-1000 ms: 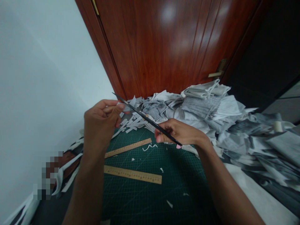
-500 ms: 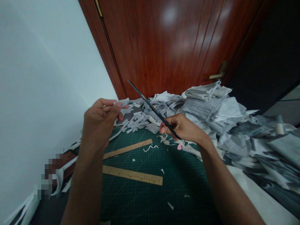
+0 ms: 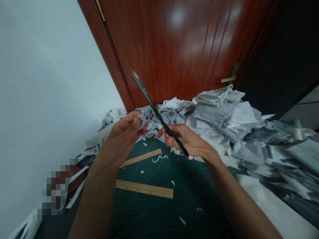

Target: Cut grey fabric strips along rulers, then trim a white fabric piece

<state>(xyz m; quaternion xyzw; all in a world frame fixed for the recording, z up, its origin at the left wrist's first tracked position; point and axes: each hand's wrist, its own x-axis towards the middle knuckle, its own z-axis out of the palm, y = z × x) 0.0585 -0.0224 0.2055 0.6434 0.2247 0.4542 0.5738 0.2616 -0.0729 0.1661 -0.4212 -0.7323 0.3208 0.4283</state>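
My left hand (image 3: 128, 131) pinches a small folded piece of grey-white fabric (image 3: 144, 118) between thumb and fingers. Seen nearly edge-on, long dark scissors (image 3: 159, 117) slant up and leftward from my right hand (image 3: 185, 137), which is closed on their handle end. The blades rise past the right side of the fabric piece, and I cannot make out whether they touch it. Under both hands lies a green cutting mat (image 3: 154, 219). One wooden ruler (image 3: 144, 189) rests on it, with a second wooden ruler (image 3: 142, 157) partly behind my left wrist.
Grey and white fabric scraps (image 3: 174, 109) are heaped along the mat's far edge. A tied fabric bundle (image 3: 214, 113) tops the pile at right, before a brown door (image 3: 159, 49). Small offcuts (image 3: 182, 220) dot the mat. A white wall (image 3: 50, 83) bounds the left.
My left hand has moved right with the fabric piece, turning it. My right hand has shifted slightly left with the scissors, bringing the two hands closer together.
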